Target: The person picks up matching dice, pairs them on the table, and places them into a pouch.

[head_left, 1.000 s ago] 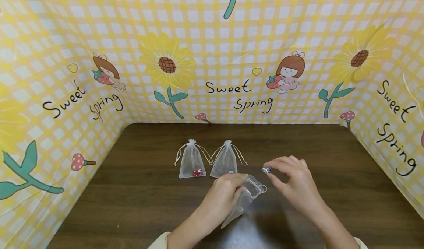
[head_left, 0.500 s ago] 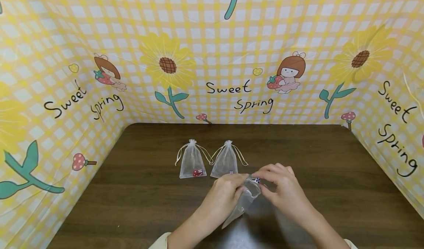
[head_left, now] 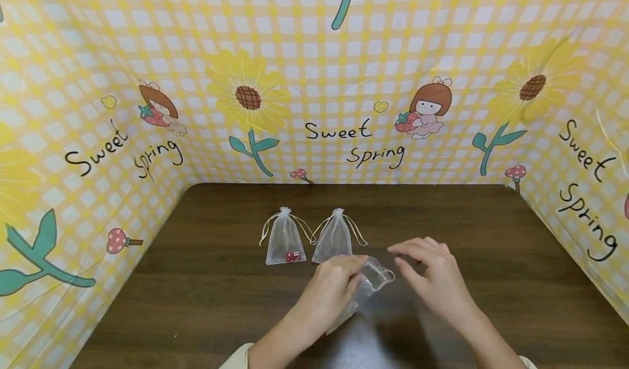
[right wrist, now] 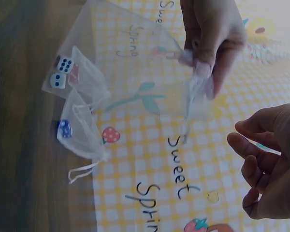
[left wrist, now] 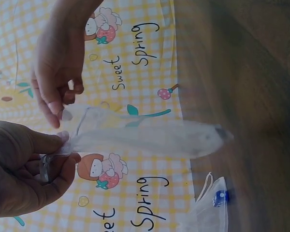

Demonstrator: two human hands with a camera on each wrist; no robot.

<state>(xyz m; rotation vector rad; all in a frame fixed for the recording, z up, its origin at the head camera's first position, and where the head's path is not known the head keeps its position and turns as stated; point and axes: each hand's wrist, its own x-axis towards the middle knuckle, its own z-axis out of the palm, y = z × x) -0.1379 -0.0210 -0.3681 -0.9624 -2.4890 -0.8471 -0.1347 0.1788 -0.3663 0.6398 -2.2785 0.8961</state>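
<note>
A small sheer white drawstring bag [head_left: 377,275] hangs from my left hand [head_left: 326,284], whose thumb and fingers pinch it near its gaping mouth. Two dice, a white die [right wrist: 65,64] and another white die [right wrist: 58,80], both with dark blue pips, lie in the bag's bottom corner in the right wrist view. Just right of the mouth is my right hand [head_left: 439,273], thumb and index finger parted, holding nothing. Behind the left hand lie two more drawstring bags: a left bag [head_left: 282,238] with red dice [head_left: 293,256], and a right bag [head_left: 335,235] with a blue die [right wrist: 65,128].
The dark wooden table [head_left: 221,303] has a yellow checked cloth [head_left: 314,74] standing along its back and sides. The right filled bag is partly covered by my left hand in the head view.
My right hand brought a white die to the bag's mouth, let go of it there and drew back to the right. The left hand has stayed in place with the bag.
</note>
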